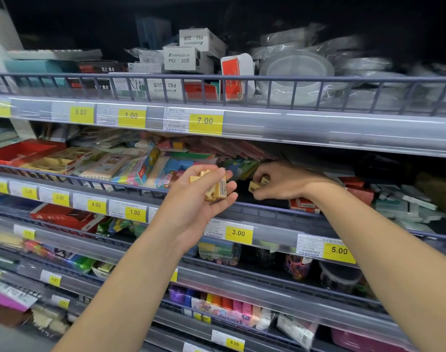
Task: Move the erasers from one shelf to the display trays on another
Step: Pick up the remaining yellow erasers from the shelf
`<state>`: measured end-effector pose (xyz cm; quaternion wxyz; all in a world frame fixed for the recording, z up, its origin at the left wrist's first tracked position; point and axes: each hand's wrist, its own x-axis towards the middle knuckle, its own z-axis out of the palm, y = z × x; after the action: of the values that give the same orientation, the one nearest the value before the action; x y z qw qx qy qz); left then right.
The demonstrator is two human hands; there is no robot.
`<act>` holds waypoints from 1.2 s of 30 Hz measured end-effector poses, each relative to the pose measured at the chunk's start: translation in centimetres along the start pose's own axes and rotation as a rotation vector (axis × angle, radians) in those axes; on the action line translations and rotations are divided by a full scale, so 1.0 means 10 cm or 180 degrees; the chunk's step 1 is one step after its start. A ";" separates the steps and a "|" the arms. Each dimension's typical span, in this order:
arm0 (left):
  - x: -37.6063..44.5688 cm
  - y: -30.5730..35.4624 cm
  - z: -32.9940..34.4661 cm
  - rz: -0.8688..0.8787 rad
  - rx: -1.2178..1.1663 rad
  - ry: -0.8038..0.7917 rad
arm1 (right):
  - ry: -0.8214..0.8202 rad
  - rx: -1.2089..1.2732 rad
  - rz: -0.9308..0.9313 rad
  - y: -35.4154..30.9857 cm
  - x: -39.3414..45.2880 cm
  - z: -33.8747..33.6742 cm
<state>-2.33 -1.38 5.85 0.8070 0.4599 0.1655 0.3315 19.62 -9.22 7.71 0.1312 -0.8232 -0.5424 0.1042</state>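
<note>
**Both hands full of erasers at the shelf**

The left hand (pixel 204 196) lies palm up, fingers (pixel 227 185) curled loosely round a heap of yellow erasers (pixel 215 188). Just beside it, the right hand (pixel 280 181) pinches two more erasers (pixel 258 184) between fingertips, above the shelf (pixel 267 212) rail.

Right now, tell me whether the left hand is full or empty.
Full. The left hand is cupped palm up, holding a small pile of yellow erasers against its curled fingers.
</note>
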 end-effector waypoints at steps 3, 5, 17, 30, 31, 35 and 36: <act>0.01 -0.04 0.06 0.0130 0.0008 0.0219 | 0.0478 0.1041 0.0019 -0.11 -0.19 -0.05; 0.02 -0.06 0.12 0.0229 0.0041 0.0283 | 0.0891 0.1413 -0.0114 -0.24 -0.33 -0.05; 0.04 -0.18 0.41 0.0184 -0.0126 0.0196 | 0.1510 0.1271 -0.0652 -0.56 -0.67 0.14; 0.08 -0.14 0.36 0.0466 0.0073 0.0255 | 0.1027 0.1617 -0.1004 -0.53 -0.80 0.13; 0.09 -0.13 0.34 0.0480 0.0082 0.0251 | 0.1014 0.1821 -0.1041 -0.52 -0.80 0.15; 0.06 -0.08 0.25 0.0482 0.0024 0.0298 | 0.0960 0.2597 -0.1213 -0.53 -0.79 0.26; 0.05 -0.06 0.22 0.0479 -0.0026 0.0325 | 0.0996 0.2721 -0.1235 -0.55 -0.79 0.29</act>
<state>-0.42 -2.63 6.52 0.7722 0.4502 0.1700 0.4149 10.86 -14.09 7.00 0.5539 -0.5854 -0.5682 0.1662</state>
